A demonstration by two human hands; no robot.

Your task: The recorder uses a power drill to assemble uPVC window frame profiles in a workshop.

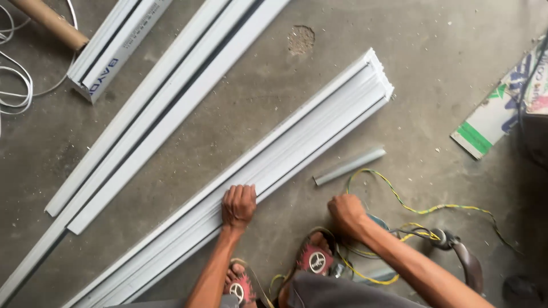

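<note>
Grey concrete floor [240, 114] — left hand [238, 205] flat, open on white profile [285, 142], right hand [345, 212] fisted, contents unclear.

The long profile bundle [274, 165] lay diagonally across the concrete floor [240, 102], its far end up and to the right. On its near part rested the left hand [238, 205], palm down. To the right of the bundle, just beside its lower edge, lay a short offcut strip [349, 166]. Right of that hand the right hand [346, 212] sat closed on the floor among twisted wires [434, 209]. Left of the bundle ran two longer profiles [165, 108]; beyond them a short profile piece [117, 43], then a cardboard tube [48, 21] and coiled cable [14, 74]. Well right of the bundle lay a flattened carton [499, 108].
</note>
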